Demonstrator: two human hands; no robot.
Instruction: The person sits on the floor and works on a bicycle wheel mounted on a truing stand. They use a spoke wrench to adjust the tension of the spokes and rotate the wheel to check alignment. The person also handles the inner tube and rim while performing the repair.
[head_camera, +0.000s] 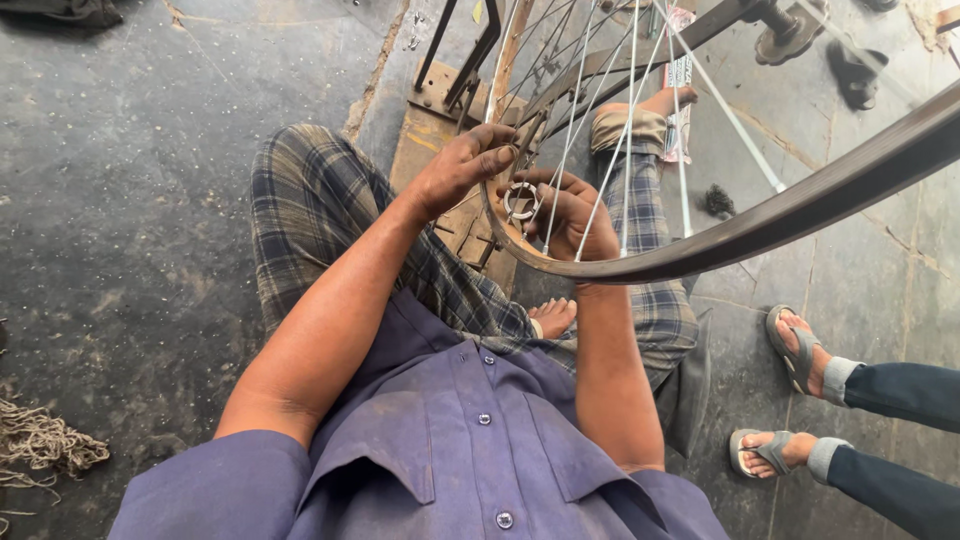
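1. The left hand (462, 165) curls over the near edge of the wheel rim (800, 205), its fingers bent down onto the metal – a hold that reads as steadying the wheel.
2. The right hand (568, 212) comes up from below, fingers closed around the hub (520, 199), the bright metal ring at the wheel's middle; how tightly it is pinched I cannot tell.
3. The wheel sits tilted over the person's lap, the hub between the two hands, likely so both can work close to the body.
4. Thin spokes (625, 130) fan out from the hub and cross in front of the right hand, partly hiding the fingers.
5. Beyond the hands stands a wooden stand (425, 140) with dark metal uprights – the rim seems to lean near it.
6. The person sits with checked trousers (310, 200), a bare foot (552, 316) tucked under.
7. At the right, another person's sandalled feet (790, 350) stand on the grey floor (130, 200); frayed rope (40, 440) lies at the left.
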